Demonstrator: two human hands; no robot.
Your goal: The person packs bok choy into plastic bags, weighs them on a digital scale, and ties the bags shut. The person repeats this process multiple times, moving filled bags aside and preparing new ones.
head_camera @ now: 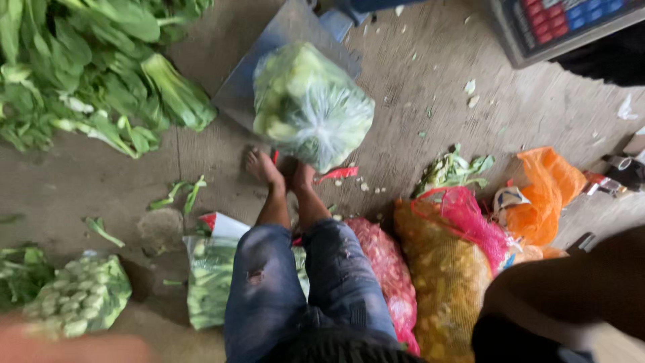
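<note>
left hand (74,348): blurred at bottom-left edge, grip cannot be told, nothing seen held
right hand: not seen
nearest thing: bagged greens (84,294), just above left hand, laid on concrete floor (101,181)
further out: clear bag of vegetables (312,104) set on scale platform (245,87), beyond bare feet (279,171)
</note>
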